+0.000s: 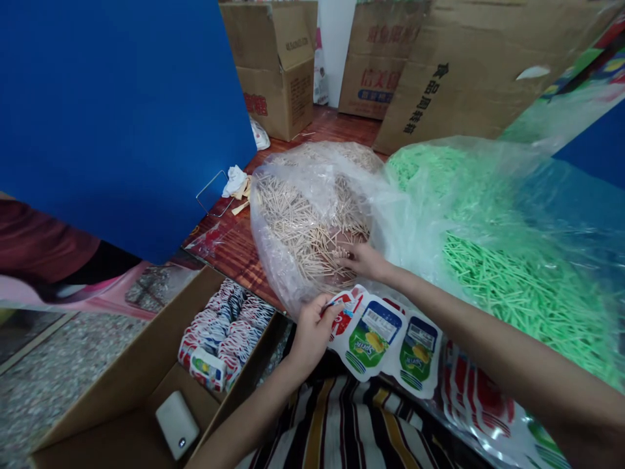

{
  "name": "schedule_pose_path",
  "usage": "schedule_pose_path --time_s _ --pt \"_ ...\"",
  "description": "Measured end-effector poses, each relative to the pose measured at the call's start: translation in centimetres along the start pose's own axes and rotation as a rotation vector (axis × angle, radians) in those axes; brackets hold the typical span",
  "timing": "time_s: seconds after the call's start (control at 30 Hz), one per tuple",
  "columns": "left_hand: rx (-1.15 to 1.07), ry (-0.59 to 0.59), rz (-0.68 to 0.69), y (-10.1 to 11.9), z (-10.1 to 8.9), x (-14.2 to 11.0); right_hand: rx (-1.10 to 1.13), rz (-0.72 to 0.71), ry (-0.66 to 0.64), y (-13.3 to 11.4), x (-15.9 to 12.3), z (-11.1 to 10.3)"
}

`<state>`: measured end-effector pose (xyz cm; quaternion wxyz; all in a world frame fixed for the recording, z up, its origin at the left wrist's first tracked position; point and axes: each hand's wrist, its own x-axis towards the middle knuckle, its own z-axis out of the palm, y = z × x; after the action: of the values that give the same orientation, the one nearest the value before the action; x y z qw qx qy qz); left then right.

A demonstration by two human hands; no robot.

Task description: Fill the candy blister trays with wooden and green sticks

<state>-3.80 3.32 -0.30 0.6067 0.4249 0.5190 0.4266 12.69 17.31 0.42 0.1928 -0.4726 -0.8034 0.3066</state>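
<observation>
My left hand (pixel 312 332) is closed in a pinch on the edge of a strip of joined printed packets. One packet at the fingers is red and white; the Sprite packets (pixel 374 342) beside it are green, blue and white, and hang over my lap. My right hand (pixel 364 260) reaches into an open clear plastic bag (pixel 273 273) of short pale sticks (pixel 297 228). Its fingers are bent around a few sticks, with the tips partly hidden among the pile.
At lower left, a cardboard box (pixel 97 404) holds stacked packets (pixel 219 332) and a white device (pixel 176 423). Bright green sticks (pixel 508 293) fill another plastic bag on the right. A blue panel (pixel 122 117) stands left; cartons (pixel 273 65) stand behind. More red packets (pixel 478 391) lie at lower right.
</observation>
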Motion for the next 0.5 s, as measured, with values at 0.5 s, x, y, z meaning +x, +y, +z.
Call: schedule_pose_path --time_s 0.5 --pt "-0.017 0.007 0.001 0.0 0.0 0.2 0.487 0.191 0.097 -0.2 -0.2 1.2"
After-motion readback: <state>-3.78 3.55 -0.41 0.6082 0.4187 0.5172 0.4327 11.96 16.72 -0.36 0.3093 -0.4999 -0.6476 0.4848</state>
